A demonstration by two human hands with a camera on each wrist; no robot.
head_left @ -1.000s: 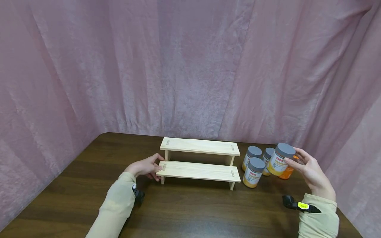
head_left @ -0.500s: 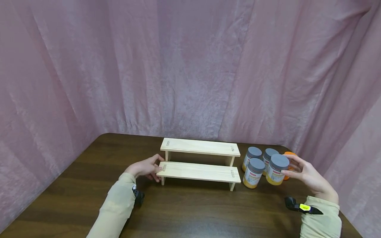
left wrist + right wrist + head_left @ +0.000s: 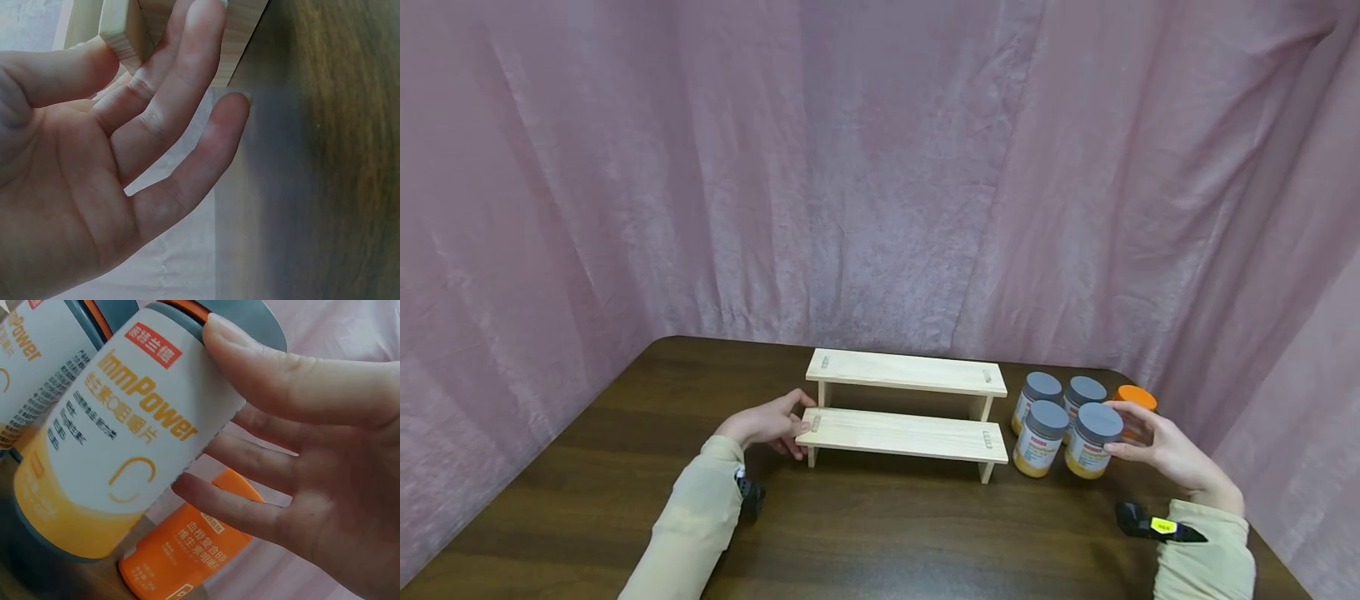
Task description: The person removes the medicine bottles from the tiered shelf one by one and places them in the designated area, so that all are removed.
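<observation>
A two-tier wooden shelf rack (image 3: 895,433) stands on the table. My left hand (image 3: 767,422) pinches the left end of its lower board; in the left wrist view the thumb (image 3: 75,72) lies against the board's end (image 3: 122,31), with the fingers beyond it. On the right, my right hand (image 3: 1172,454) grips a grey-lidded vitamin jar (image 3: 1088,454) with a white and yellow label, thumb on the near side near the lid. The jar is upright, at the front of a group of similar jars. Its far side, behind the label, is hidden in the right wrist view.
Several more grey-lidded jars (image 3: 1037,442) stand close to the held one, just right of the rack. An orange jar (image 3: 187,550) with an orange lid (image 3: 1137,397) is behind the right hand. A pink curtain (image 3: 880,183) hangs along the table's back edge.
My right hand has brought the held jar down and slightly left, to the front of the group, and the orange jar's lid now shows more. The left hand keeps its place on the rack.
</observation>
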